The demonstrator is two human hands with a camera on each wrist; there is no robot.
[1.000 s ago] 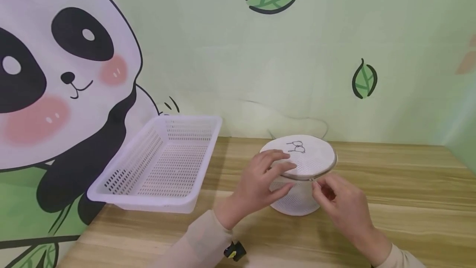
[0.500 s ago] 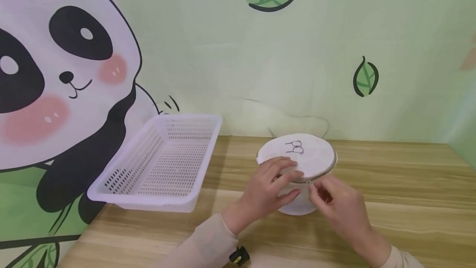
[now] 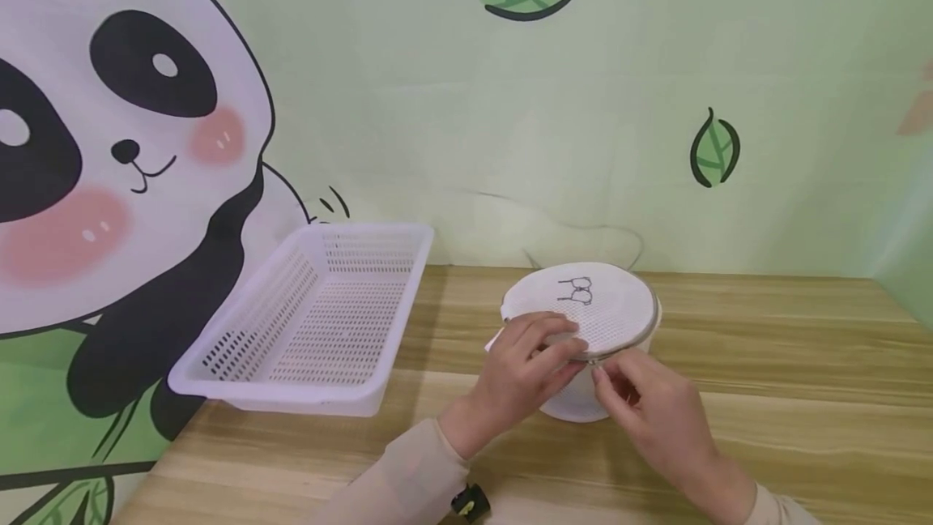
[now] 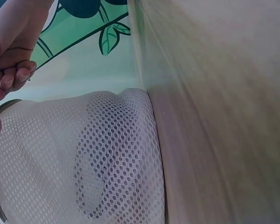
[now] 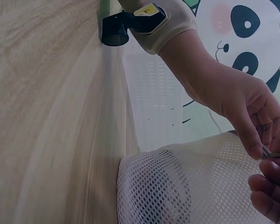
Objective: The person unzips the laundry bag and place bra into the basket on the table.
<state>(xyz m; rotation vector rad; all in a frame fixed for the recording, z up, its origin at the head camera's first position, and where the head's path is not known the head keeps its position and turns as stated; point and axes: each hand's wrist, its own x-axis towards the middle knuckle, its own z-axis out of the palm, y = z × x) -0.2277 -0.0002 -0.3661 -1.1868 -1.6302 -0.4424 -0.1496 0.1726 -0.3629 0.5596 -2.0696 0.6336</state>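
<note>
A white cylindrical mesh laundry bag (image 3: 572, 402) stands upright on the table, its round lid (image 3: 619, 302) printed with a small bra outline. A zipper runs round the lid's edge. My left hand (image 3: 519, 363) pinches this edge at the front, fingers on top and thumb below, also seen with the left hand (image 5: 233, 93) in the right wrist view. At the zipper's front, my right hand (image 3: 656, 416) pinches what looks like the zipper pull, mostly hidden by the fingertips. In the left wrist view, the bag's mesh side (image 4: 107, 154) bulges near the right hand (image 4: 14, 51).
A white perforated plastic basket (image 3: 421, 290) stands at the left on the wood-grain table (image 3: 787, 363). Behind it rises a green backdrop (image 3: 408, 104) with a panda and leaves. A small black wrist camera (image 3: 470, 501) sits under the left sleeve.
My right hand has moved left along the front of the lid's edge, closer to the left hand. The left thumb has closed in under the rim. A white tab now shows at the lid's left.
</note>
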